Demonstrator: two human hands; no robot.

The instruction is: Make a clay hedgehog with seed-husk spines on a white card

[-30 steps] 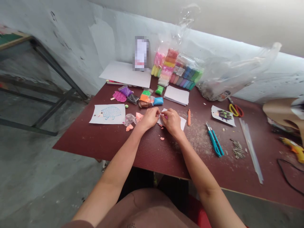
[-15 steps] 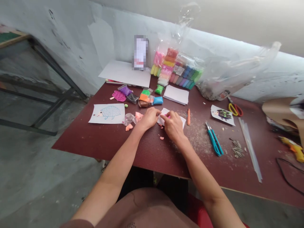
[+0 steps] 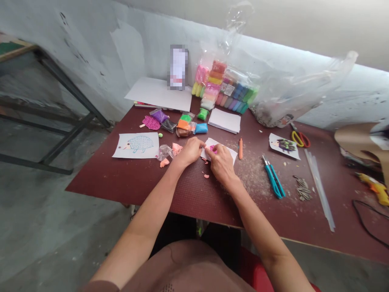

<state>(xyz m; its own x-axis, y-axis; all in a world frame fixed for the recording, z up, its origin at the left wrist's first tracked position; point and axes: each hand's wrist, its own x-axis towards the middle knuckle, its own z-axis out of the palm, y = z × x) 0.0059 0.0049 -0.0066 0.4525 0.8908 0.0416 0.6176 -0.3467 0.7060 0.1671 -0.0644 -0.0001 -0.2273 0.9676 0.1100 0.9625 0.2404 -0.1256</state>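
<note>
While left hand (image 3: 190, 152) meets white paper (image 3: 230, 153), right hand (image 3: 222, 163) apparently presses pink piece (image 3: 213, 148); both hands' finger grip unclear; further pressing likely needs steady paper.

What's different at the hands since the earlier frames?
The right hand has drawn back slightly towards the person, baring more of the small magenta piece on the white paper card. I see nothing clearly gripped or released. The left hand stays by the card's left side; the slim orange stick hasn't moved.
</note>
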